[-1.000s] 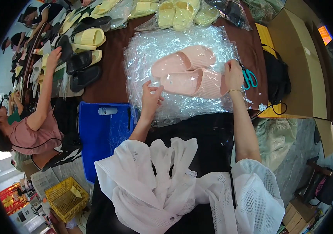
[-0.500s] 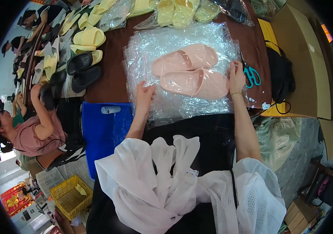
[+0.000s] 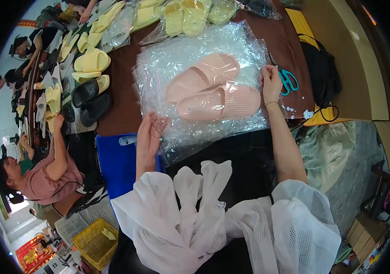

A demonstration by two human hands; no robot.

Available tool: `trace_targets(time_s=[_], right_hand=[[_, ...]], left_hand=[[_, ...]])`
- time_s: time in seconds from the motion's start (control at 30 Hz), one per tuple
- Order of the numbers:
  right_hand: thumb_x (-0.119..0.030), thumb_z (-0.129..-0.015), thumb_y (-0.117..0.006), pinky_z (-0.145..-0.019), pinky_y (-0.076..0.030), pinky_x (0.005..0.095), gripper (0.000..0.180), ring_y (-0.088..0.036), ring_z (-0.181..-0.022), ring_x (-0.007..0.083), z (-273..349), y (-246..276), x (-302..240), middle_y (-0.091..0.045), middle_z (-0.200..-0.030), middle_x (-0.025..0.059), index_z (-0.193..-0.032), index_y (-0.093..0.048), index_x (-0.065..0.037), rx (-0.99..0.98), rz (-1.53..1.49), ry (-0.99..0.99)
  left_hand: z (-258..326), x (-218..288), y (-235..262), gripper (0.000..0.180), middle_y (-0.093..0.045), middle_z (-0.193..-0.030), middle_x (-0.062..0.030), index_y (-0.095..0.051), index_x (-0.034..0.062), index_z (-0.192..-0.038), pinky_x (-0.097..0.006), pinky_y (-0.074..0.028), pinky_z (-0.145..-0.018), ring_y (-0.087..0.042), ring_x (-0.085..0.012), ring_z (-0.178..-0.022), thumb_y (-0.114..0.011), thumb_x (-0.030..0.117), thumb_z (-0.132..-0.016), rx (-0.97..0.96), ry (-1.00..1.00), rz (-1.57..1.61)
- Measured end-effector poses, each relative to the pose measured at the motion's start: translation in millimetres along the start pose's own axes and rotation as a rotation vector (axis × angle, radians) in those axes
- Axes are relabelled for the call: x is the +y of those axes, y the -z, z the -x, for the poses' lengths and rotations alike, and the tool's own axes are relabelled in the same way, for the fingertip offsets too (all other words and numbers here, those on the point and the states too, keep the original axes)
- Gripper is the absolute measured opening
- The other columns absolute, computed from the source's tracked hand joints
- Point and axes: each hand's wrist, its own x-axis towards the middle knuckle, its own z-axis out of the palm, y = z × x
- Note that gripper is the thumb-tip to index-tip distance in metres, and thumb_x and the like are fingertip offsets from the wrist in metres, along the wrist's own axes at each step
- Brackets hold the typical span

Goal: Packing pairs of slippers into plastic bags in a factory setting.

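Bare brown surface (image 3: 117,102) left of the plastic bags (image 3: 195,68) gives open passage. Teal scissors (image 3: 288,80) sit just right of the stack, black slippers (image 3: 90,100) crowd the far left, yellow slippers (image 3: 181,13) block the far edge.

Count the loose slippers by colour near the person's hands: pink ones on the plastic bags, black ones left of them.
Pink slippers: 2, one and another, lying on the stack of clear plastic bags
Black slippers: 2, one and another
Total: 4
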Motion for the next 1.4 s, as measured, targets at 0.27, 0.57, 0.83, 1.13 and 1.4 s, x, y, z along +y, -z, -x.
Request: trace_targets(time_s=[0.27,0.57,0.83,1.13,1.4], right_hand=[[-0.020,-0.087,-0.059,-0.049,-0.040,0.0264,0.015,-0.053,-0.052,0.0099,1,1,8,-0.057,-0.060,0.0021,-0.090,-0.057,-0.005,-0.020,-0.060,-0.054],[-0.017,-0.089,-0.057,-0.047,-0.036,0.0184,0.014,-0.049,-0.056,0.0039,0,7,-4,-0.056,-0.067,-0.0014,-0.094,-0.057,-0.003,-0.068,-0.063,-0.062],[-0.014,-0.087,-0.057,-0.051,-0.042,0.0232,0.013,-0.055,-0.055,0.0070,-1,12,-3,-0.061,-0.064,0.0031,-0.092,-0.059,-0.001,-0.158,-0.129,-0.068],[-0.011,-0.088,-0.057,-0.054,-0.043,0.0208,0.011,-0.056,-0.060,0.0065,-1,14,-22,-0.061,-0.067,0.0028,-0.092,-0.059,-0.002,-0.120,0.038,-0.012],[-0.017,-0.089,-0.056,-0.058,-0.047,0.0246,0.022,-0.061,-0.066,0.0108,-7,24,-32,-0.064,-0.078,0.0063,-0.105,-0.058,-0.003,-0.165,0.130,-0.013]], left_hand=[[-11,-2,-83,0.058,-0.057,-0.114,-0.0201,-0.037,-0.0002,-0.130,-0.039,-0.045,-0.092,-0.059,-0.0308,-0.101,-0.057,0.034,-0.088,-0.151,0.124,-0.327],[-68,-28,-85,0.051,-0.050,-0.125,-0.0165,-0.039,0.0066,-0.135,-0.034,-0.047,-0.087,-0.055,-0.0214,-0.103,-0.056,0.021,-0.089,-0.380,0.306,-0.424],[-106,-73,-102,0.045,-0.055,-0.112,-0.0151,-0.052,0.0024,-0.118,-0.035,-0.046,-0.081,-0.053,-0.0275,-0.101,-0.066,0.022,-0.080,-0.305,-0.069,-0.705],[-102,-60,-135,0.026,-0.057,-0.096,-0.0139,-0.061,0.0028,-0.096,-0.042,-0.040,-0.078,-0.053,-0.0333,-0.091,-0.065,0.021,-0.077,-0.454,-0.834,-1.504],[-71,-30,-117,0.022,-0.055,-0.089,-0.0132,-0.061,0.0033,-0.087,-0.041,-0.040,-0.074,-0.052,-0.0327,-0.086,-0.067,0.015,-0.069,-0.465,-1.010,-1.455]])
